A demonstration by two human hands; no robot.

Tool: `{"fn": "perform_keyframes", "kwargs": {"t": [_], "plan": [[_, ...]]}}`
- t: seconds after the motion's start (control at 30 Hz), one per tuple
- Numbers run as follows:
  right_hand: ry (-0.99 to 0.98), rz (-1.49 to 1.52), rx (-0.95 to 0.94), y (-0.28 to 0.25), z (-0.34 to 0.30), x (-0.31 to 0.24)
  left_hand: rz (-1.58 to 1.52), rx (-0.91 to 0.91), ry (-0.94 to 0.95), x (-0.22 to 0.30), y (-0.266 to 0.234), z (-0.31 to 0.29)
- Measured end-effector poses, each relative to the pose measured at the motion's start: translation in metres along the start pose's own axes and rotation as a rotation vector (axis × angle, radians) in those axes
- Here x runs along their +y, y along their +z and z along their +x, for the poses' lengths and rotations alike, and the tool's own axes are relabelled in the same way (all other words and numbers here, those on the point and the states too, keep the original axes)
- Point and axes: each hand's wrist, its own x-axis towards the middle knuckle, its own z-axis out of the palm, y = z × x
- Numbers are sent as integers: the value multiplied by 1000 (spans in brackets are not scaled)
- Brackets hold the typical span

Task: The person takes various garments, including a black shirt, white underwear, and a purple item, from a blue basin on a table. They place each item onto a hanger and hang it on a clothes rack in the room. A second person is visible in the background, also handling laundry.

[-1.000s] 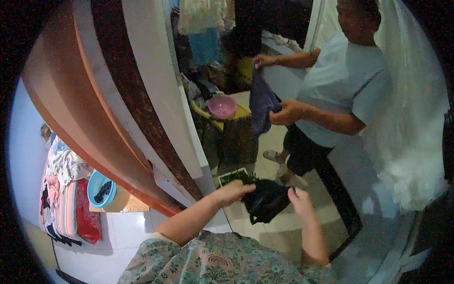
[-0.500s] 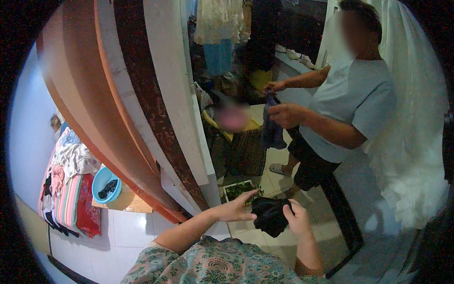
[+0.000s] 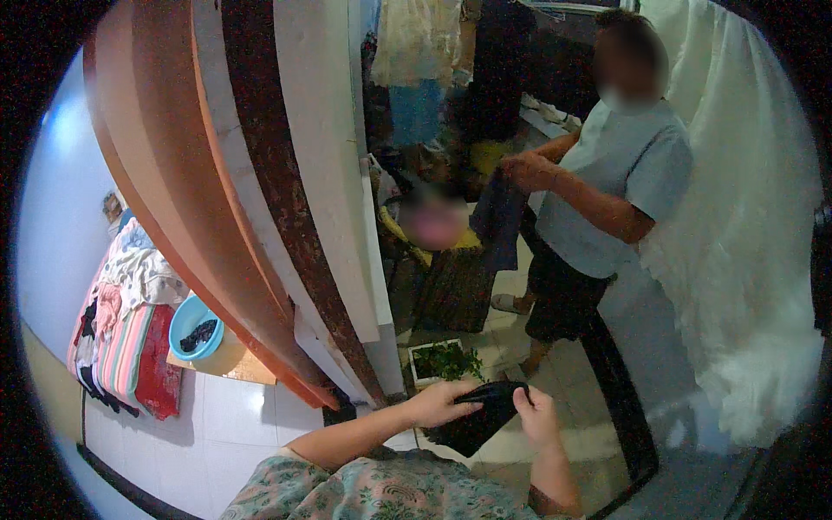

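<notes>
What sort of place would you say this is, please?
Probably a home laundry or drying area. Clothes hang overhead, more washing lies piled by a blue basin, and both the left hand and right hand hold a dark garment.

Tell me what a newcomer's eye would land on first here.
Low in the middle, the left hand and the right hand grip a black cloth between them. Across from them, at upper right, another person in a grey shirt holds up a dark blue garment. At far left, a blue basin sits beside a pile of colourful laundry.
</notes>
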Motion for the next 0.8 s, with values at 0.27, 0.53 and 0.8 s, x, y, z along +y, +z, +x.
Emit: {"fn": "perform_keyframes", "kwargs": {"t": [0.27, 0.53, 0.8], "plan": [[-225, 246, -140, 43, 26, 5, -275, 82, -294, 36, -23, -27], [-62, 62, -168, 106, 17, 8, -222, 285, -317, 38, -50, -93], [29, 446, -111, 233, -11, -23, -142, 257, -106, 2, -123, -233]]}}
